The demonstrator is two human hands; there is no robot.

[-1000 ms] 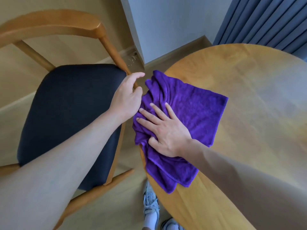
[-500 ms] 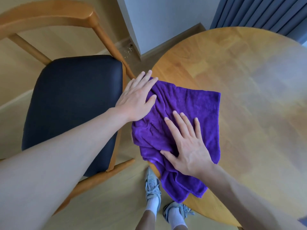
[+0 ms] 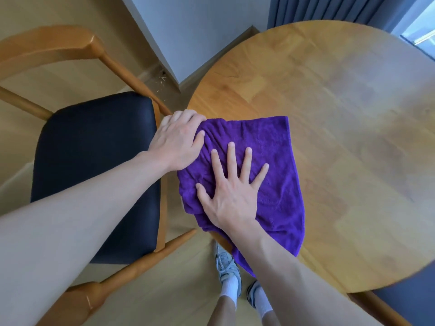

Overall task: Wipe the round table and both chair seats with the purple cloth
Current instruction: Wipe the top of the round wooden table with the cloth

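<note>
While the right hand (image 3: 229, 194) pressed flat, fingers spread, and the left hand (image 3: 179, 140) gripped the cloth (image 3: 277, 175), wiping the table (image 3: 341, 114) seemed barely begun; the seat (image 3: 94, 165) looked untouched.

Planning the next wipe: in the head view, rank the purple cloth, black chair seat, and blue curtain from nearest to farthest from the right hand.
1. Purple cloth: directly under the right hand.
2. Black chair seat: to its left, beyond the left hand.
3. Blue curtain: behind the table's far edge.
</note>
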